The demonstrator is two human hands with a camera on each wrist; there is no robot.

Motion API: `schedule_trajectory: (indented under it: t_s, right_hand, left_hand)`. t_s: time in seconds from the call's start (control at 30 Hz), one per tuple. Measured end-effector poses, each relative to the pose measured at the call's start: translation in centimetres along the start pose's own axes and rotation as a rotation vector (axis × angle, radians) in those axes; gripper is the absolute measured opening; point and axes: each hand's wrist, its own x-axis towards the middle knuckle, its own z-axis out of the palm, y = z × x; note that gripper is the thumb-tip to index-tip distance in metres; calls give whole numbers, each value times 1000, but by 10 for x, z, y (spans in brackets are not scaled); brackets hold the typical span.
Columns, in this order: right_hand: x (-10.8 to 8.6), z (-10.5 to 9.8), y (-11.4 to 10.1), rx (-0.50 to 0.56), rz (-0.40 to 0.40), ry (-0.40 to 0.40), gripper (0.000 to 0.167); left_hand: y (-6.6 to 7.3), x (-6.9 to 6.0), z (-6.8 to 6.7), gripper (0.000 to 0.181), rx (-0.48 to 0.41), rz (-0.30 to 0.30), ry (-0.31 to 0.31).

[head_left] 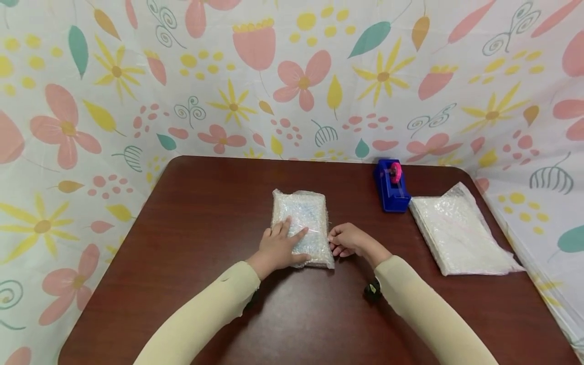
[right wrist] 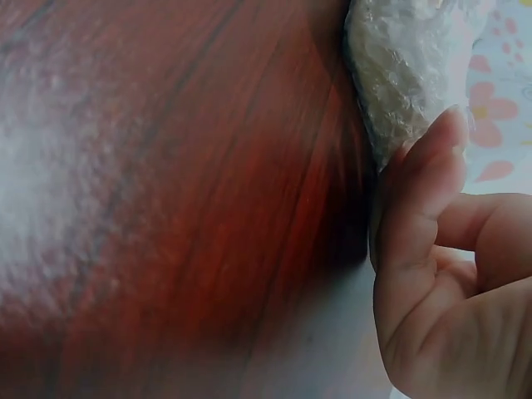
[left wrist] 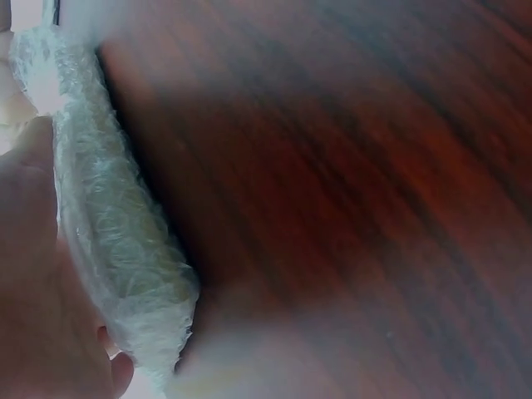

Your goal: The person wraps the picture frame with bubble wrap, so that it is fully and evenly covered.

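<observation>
A flat package in bubble wrap (head_left: 315,205) lies mid-table, with a shiny strip of clear tape (head_left: 312,229) across its top. My left hand (head_left: 277,247) rests on its lower left part, fingers spread over the wrap. In the left wrist view, that hand lies along the wrapped edge (left wrist: 116,208). My right hand (head_left: 351,240) touches the package's right side with its fingertips, the other fingers loosely bent. The right wrist view shows the thumb (right wrist: 424,183) against the wrapped side (right wrist: 399,75); whether anything thin lies under it is hidden.
A blue tape dispenser (head_left: 392,190) with a pink-cored roll stands at the back right. Beside it lies a larger bubble-wrapped package (head_left: 461,233) near the table's right edge. A flower-patterned cloth (head_left: 301,81) hangs behind the brown table (head_left: 219,197).
</observation>
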Motion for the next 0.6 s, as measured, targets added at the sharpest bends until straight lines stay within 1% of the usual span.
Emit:
schedule_trajectory:
  t_s: [0.07, 0.17, 0.33, 0.43, 0.6]
  right_hand:
    - [-1, -2, 2, 11, -21, -17, 14]
    - [0, -4, 4, 20, -35, -15, 15]
    - [4, -1, 5, 13, -6, 38, 21]
    - [4, 0, 6, 11, 2, 51, 24]
    - [3, 1, 7, 57, 3, 54, 28]
  left_hand:
    - [0, 1, 2, 77, -12, -1, -8]
    - [-1, 2, 4, 77, -28, -9, -12]
    - [-1, 2, 8, 76, -23, -16, -15]
    - [0, 1, 7, 76, -17, -14, -20]
    - [0, 1, 6, 75, -9, -14, -18]
